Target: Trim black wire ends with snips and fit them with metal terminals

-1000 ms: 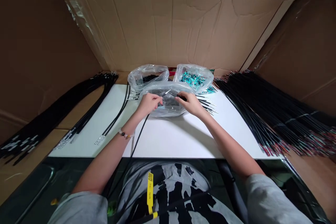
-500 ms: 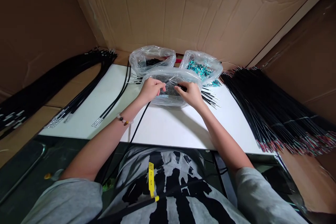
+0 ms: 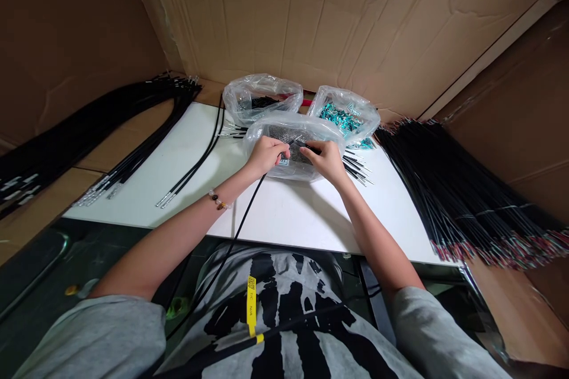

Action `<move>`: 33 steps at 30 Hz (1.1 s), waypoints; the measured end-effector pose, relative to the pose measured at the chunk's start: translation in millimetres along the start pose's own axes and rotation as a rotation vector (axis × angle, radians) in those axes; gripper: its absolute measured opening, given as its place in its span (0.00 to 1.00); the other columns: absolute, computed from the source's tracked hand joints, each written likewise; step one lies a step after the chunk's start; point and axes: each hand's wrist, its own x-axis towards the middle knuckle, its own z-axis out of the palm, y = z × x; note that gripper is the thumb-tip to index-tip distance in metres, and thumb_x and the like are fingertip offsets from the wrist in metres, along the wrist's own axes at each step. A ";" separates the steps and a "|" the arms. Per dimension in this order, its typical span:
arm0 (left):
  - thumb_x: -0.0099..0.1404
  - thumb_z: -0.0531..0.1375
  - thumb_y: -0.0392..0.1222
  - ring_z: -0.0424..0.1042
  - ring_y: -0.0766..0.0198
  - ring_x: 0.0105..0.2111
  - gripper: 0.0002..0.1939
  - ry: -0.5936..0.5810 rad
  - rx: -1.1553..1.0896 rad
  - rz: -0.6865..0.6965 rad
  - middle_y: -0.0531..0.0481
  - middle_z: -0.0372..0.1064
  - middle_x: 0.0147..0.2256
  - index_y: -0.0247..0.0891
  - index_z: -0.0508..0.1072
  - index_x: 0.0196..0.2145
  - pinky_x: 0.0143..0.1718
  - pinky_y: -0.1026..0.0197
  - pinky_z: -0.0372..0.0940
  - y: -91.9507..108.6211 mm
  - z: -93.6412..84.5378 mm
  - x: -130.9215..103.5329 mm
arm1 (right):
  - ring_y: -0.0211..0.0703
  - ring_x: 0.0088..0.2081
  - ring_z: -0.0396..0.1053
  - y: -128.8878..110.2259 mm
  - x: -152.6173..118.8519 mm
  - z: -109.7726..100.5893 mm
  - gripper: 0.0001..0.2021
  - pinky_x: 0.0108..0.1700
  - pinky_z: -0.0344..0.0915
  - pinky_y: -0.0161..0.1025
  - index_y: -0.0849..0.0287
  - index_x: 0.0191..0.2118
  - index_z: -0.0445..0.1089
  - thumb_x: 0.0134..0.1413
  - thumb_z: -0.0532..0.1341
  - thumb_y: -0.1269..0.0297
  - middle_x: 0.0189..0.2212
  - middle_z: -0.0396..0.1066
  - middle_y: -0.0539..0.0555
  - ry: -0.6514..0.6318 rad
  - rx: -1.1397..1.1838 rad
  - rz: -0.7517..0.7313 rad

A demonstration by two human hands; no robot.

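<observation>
My left hand (image 3: 268,156) is closed on a thin black cable (image 3: 244,216). The cable's thin end juts out past my fingertips, and its length runs down over the table edge towards my lap. Facing it, my right hand (image 3: 325,157) pinches a slim dark piece (image 3: 312,148) whose kind I cannot make out. Its tip and the cable end are close together; whether they touch is too small to tell. Both hands are over the front clear plastic bag (image 3: 297,174), which holds a mass of small grey parts.
Behind are a bag of black parts (image 3: 240,108) and a bag of teal metallic parts (image 3: 340,121). Black cable bundles (image 3: 133,151) lie left, and a large cable stack (image 3: 462,183) right. Cardboard walls (image 3: 284,23) surround the white table (image 3: 284,213).
My left hand has shifted slightly right, closer to my right hand, bringing the cable along. More of the cable's end shows beyond my left fingertips. The whole view has shifted a little.
</observation>
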 end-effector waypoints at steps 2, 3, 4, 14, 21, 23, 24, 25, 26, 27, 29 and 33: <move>0.74 0.62 0.49 0.67 0.70 0.23 0.16 0.002 0.014 -0.002 0.55 0.70 0.28 0.33 0.74 0.35 0.25 0.65 0.67 -0.5 0.9 0.4 | 0.36 0.26 0.59 4.1 1.7 0.6 0.18 0.31 0.54 0.36 0.61 0.29 0.70 0.65 0.60 0.52 0.22 0.64 0.46 -0.018 0.009 -0.008; 0.74 0.62 0.49 0.68 0.70 0.24 0.15 0.003 0.022 -0.003 0.55 0.70 0.28 0.33 0.74 0.35 0.26 0.65 0.67 -0.6 1.1 0.5 | 0.36 0.26 0.60 5.9 2.4 1.0 0.19 0.31 0.56 0.36 0.61 0.29 0.69 0.66 0.60 0.51 0.22 0.63 0.45 -0.029 0.010 -0.012; 0.74 0.62 0.49 0.69 0.70 0.24 0.15 0.003 0.031 -0.003 0.54 0.71 0.29 0.33 0.75 0.36 0.27 0.65 0.68 -0.6 1.3 0.7 | 0.35 0.25 0.60 7.5 2.8 1.3 0.20 0.31 0.58 0.35 0.60 0.29 0.68 0.67 0.60 0.50 0.22 0.62 0.45 -0.039 0.008 -0.016; 0.73 0.63 0.48 0.71 0.68 0.27 0.14 0.007 0.109 0.017 0.53 0.73 0.32 0.33 0.75 0.38 0.29 0.63 0.70 -3.3 1.6 3.0 | 0.34 0.23 0.54 3.5 -3.5 4.0 0.20 0.30 0.55 0.36 0.58 0.27 0.65 0.68 0.59 0.51 0.21 0.60 0.44 0.006 -0.061 -0.044; 0.72 0.63 0.50 0.66 0.70 0.22 0.16 0.043 0.140 0.083 0.57 0.68 0.25 0.33 0.75 0.32 0.26 0.64 0.66 -3.1 0.9 1.5 | 0.38 0.26 0.50 -3.1 -7.0 1.7 0.16 0.31 0.49 0.40 0.59 0.27 0.68 0.63 0.57 0.56 0.21 0.64 0.51 0.099 -0.051 -0.059; 0.72 0.63 0.50 0.65 0.70 0.21 0.17 0.056 0.146 0.106 0.58 0.66 0.23 0.34 0.75 0.31 0.26 0.64 0.65 -2.9 1.2 0.9 | 0.38 0.26 0.49 -2.4 -6.7 0.5 0.17 0.31 0.49 0.39 0.59 0.26 0.66 0.62 0.57 0.54 0.20 0.61 0.49 0.096 -0.035 -0.062; 0.72 0.64 0.49 0.65 0.70 0.21 0.17 0.062 0.148 0.117 0.58 0.66 0.22 0.34 0.75 0.30 0.26 0.64 0.64 -2.7 1.5 0.5 | 0.37 0.26 0.48 -2.0 -6.5 -0.1 0.18 0.30 0.48 0.39 0.59 0.24 0.64 0.62 0.57 0.53 0.19 0.59 0.49 0.091 -0.029 -0.065; 0.71 0.64 0.49 0.65 0.70 0.21 0.17 0.067 0.150 0.130 0.58 0.66 0.22 0.34 0.75 0.30 0.26 0.64 0.64 -2.4 1.7 0.0 | 0.37 0.26 0.47 -1.6 -6.3 -0.5 0.19 0.30 0.47 0.39 0.58 0.23 0.63 0.61 0.57 0.53 0.19 0.57 0.48 0.085 -0.022 -0.069; 0.71 0.65 0.48 0.66 0.69 0.21 0.16 0.072 0.152 0.142 0.58 0.66 0.22 0.34 0.75 0.30 0.27 0.64 0.65 -2.1 2.0 -0.6 | 0.37 0.26 0.46 -1.4 -6.2 -1.0 0.19 0.30 0.47 0.39 0.58 0.23 0.61 0.61 0.57 0.53 0.18 0.55 0.47 0.079 -0.017 -0.074; 0.70 0.65 0.48 0.66 0.69 0.22 0.16 0.078 0.153 0.155 0.58 0.67 0.22 0.34 0.76 0.29 0.28 0.63 0.65 -1.7 2.2 -1.2 | 0.37 0.26 0.45 -1.4 -6.2 -1.4 0.20 0.30 0.46 0.40 0.57 0.22 0.59 0.61 0.57 0.53 0.18 0.54 0.47 0.073 -0.011 -0.078; 0.69 0.66 0.46 0.67 0.68 0.23 0.15 0.087 0.157 0.181 0.58 0.68 0.22 0.34 0.76 0.28 0.29 0.63 0.65 -1.2 2.5 -2.6 | 0.36 0.26 0.44 -1.7 -6.3 -2.2 0.20 0.30 0.46 0.40 0.57 0.21 0.57 0.61 0.56 0.52 0.18 0.53 0.47 0.063 -0.002 -0.084; 0.67 0.67 0.44 0.64 0.68 0.21 0.14 0.094 0.149 0.218 0.59 0.65 0.19 0.35 0.76 0.26 0.29 0.62 0.62 -1.1 3.2 -3.8 | 0.37 0.26 0.45 -2.7 -6.8 -2.8 0.20 0.30 0.46 0.40 0.58 0.22 0.59 0.61 0.56 0.52 0.18 0.54 0.47 0.052 0.009 -0.088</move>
